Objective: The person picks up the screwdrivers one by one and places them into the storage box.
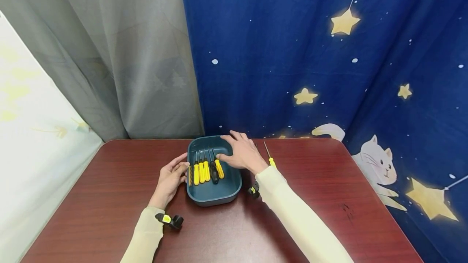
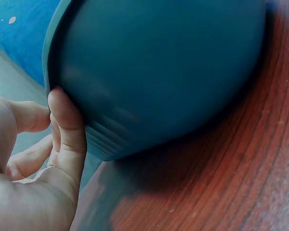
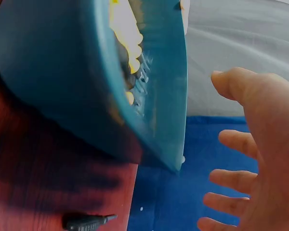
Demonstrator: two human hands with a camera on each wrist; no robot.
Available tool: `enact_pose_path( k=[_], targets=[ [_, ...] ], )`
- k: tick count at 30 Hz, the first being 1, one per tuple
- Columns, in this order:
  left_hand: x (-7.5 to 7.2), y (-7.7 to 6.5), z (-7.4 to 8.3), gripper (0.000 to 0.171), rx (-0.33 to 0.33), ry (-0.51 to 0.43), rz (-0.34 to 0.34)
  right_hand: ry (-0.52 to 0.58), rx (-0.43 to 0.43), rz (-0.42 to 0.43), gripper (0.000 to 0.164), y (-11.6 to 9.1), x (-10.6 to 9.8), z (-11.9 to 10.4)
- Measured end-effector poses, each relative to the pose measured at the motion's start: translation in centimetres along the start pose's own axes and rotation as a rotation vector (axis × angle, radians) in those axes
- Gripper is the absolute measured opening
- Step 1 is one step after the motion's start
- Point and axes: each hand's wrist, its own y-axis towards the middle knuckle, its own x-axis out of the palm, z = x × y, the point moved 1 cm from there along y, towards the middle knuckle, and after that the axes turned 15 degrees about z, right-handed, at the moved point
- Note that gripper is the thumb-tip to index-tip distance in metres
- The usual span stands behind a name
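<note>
Rightmost tray screwdriver: yellow handle (image 1: pixel 219 169), lying in the tray, last on the right of the row. Long axis runs near to far, handle toward me, far end leaning left.
Lie from right grip: just left of my right hand (image 1: pixel 244 152) and a little nearer to me. Thumb tip is beside the handle's far end; touching or apart, I cannot tell.
Nearer hand: the right, clearly; my left is across the row.
Right grip: spread wide, thumb well away from the fingers, nothing between them in the right wrist view. Palm is over the tray's right wall.
Black screwdriver (image 1: pixel 214 173): next to the left, near-parallel, handle toward me.
Three yellow screwdrivers (image 1: pixel 201 172): left of the black one, side by side, shafts pointing away from me.
Tray (image 1: pixel 224 192): blue, rounded corners, upright on the tabletop (image 1: pixel 109 198), its length running near to far.
Left grip: my left hand (image 1: pixel 169 179) pinches the tray's left rim between thumb and finger; no tool in it.
Loose yellow screwdriver (image 1: pixel 271 161): outside the tray, right of my right hand. Shaft points away, tip leaning left; my sleeve covers part of the handle.
Loose black-handled screwdriver (image 3: pixel 84 222): on the tabletop outside the tray's right wall; mostly hidden by my right hand in the head view.
Backdrop: blue star curtain (image 1: pixel 256 52) beyond the far edge.
</note>
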Motion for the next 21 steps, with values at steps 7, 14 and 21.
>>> enact_pose_path(
  k=[7,14,21],
  targets=[
    [0.0,0.0,0.0,0.048,0.001,-0.004,0.002,-0.025,0.051,0.037,0.078,-0.4,0.1,1.2],
    [0.0,-0.1,0.0,0.048,-0.003,-0.006,0.001,-0.047,0.074,0.059,0.080,-0.8,0.1,2.6],
    [0.1,0.0,0.0,0.047,-0.008,-0.014,0.002,-0.044,0.111,0.066,0.083,-1.3,0.0,4.1]
  ],
)
